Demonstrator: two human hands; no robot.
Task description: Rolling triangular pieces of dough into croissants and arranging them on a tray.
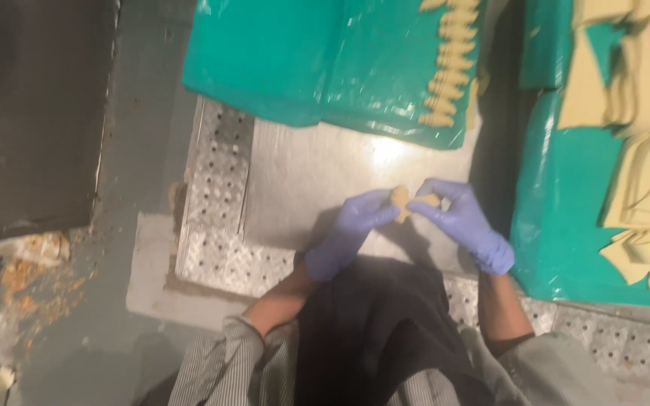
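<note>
Item: green plastic sheet (287,60), upper left of centre, glossy and creased; it carried one neat column of small folded dough pieces (449,64) along its right edge.

Item: metal table (302,173), bare and shiny in the middle, bordered by perforated metal strips (220,188); crumbs and stains lay on the grey floor to the far left.

Item: left hand (347,229), in a blue glove, fingers closed in a pinch on one end of a small piece of dough (404,201).

Item: right hand (464,222), likewise gloved, fingertips pinched on the other end of the same piece, which was held just above the table's centre (its exact fold was too blurred to tell).

Item: second green sheet (558,203), far right, holding a loose overlapping heap of flat, pale dough squares (648,150).

Foreground: striped sleeves and a dark apron hid the table's near edge.
</note>
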